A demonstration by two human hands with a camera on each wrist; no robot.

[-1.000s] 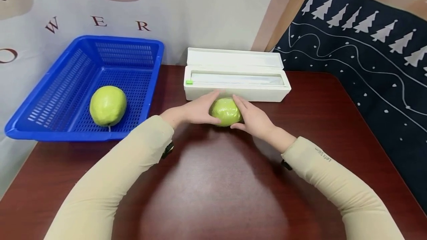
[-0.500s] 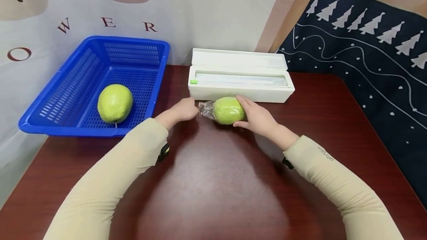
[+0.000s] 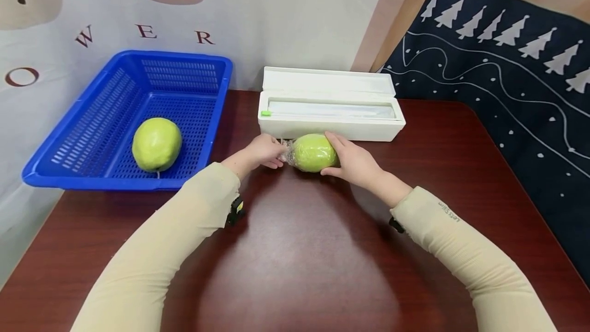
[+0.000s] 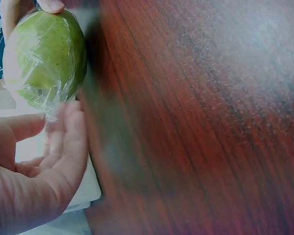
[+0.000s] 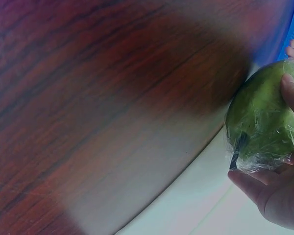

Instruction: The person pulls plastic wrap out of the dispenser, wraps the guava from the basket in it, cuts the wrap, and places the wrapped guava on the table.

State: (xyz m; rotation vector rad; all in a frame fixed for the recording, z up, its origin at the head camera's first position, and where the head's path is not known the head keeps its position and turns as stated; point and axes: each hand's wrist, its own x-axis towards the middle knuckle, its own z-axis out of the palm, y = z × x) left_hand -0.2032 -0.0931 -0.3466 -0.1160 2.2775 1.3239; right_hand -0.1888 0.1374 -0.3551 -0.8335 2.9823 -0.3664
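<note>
Beside the white box, left fingers pinch bunched film while right fingers, spread wide, grip the wrapped fruit.

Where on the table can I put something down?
The biggest bare patch of table is between the sleeves, on the near side of the wrapped fruit. There's more right of the white box, up to the dark cloth. It's crowded around the wrapped fruit: left hand, right hand and box are all close.
</note>
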